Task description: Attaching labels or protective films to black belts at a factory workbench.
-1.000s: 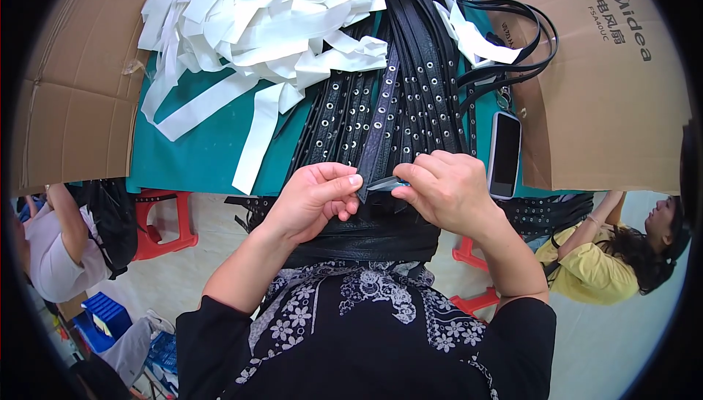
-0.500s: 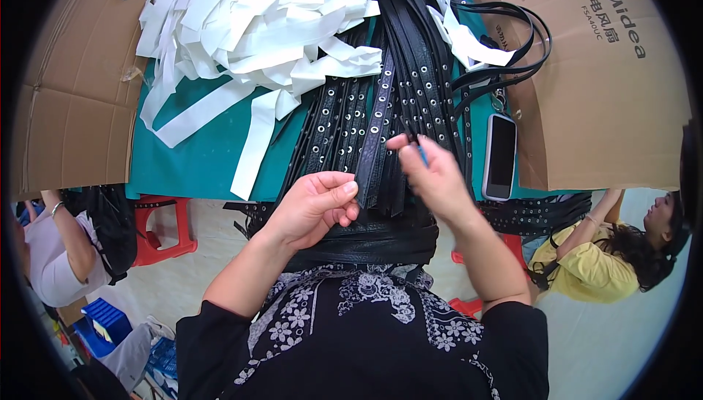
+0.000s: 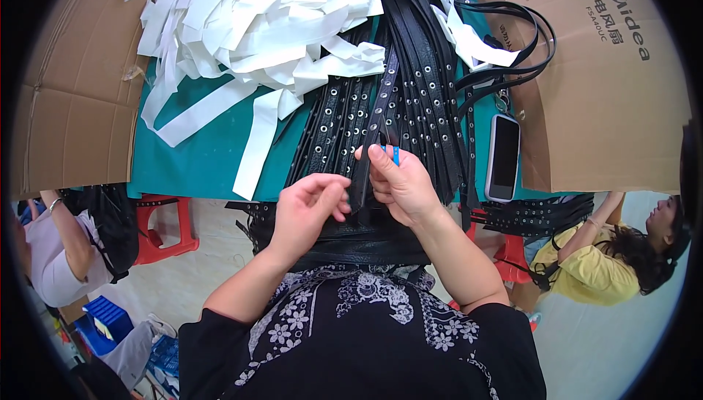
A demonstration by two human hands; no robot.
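Observation:
One black strap (image 3: pixel 371 123) with a row of metal eyelets runs toward me over a pile of similar eyelet straps (image 3: pixel 430 100). My right hand (image 3: pixel 401 184) is closed around this strap near its lower end, the thumb raised against it. A small blue-handled tool (image 3: pixel 395 155) also sits in that hand; most of it is hidden by the fingers. My left hand (image 3: pixel 309 206) is just left of the strap's end, its fingers loosely bent and apart, and I see nothing held in it.
A heap of white strips (image 3: pixel 249 27) covers the back left of the green table (image 3: pixel 190 169). A phone (image 3: pixel 502 158) lies at the right, beside looped black straps (image 3: pixel 538 56). Cardboard boxes (image 3: pixel 80 78) flank both sides. A person in yellow (image 3: pixel 600 272) sits right, another person (image 3: pixel 69 253) left.
My right hand has moved left and closed on the strap, the blue-handled tool still in it. My left hand has let go of the strap's end and shifted slightly left.

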